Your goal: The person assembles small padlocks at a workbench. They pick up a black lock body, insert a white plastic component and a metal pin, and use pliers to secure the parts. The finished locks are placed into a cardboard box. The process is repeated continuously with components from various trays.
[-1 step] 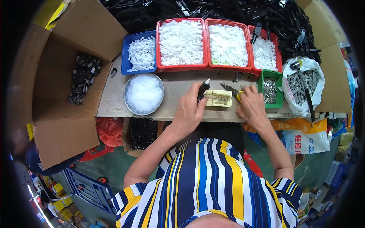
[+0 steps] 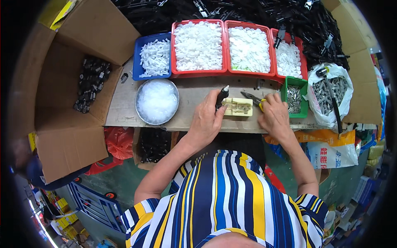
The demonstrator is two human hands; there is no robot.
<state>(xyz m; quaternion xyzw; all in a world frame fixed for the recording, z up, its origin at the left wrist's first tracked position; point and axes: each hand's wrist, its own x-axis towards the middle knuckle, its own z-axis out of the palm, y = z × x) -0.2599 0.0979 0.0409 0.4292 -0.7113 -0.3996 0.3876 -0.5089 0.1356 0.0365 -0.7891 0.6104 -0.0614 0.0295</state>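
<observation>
My left hand [image 2: 208,119] rests on a wooden board [image 2: 186,118] and is shut on a small black part with a white tip [image 2: 222,95], held upright. Just right of it a cream-coloured block [image 2: 237,107] lies flat on the board. My right hand [image 2: 273,116] is on the other side of the block, gripping yellow-handled pliers [image 2: 251,98] whose jaws point left toward the block's top edge.
A metal bowl of clear pieces [image 2: 157,101], a blue bin [image 2: 151,58] and red bins [image 2: 198,45] of white parts line the back. At the right are a green bin of metal pins [image 2: 294,97] and a white bag of grey screws [image 2: 331,93]. An open cardboard box [image 2: 89,82] holds black parts.
</observation>
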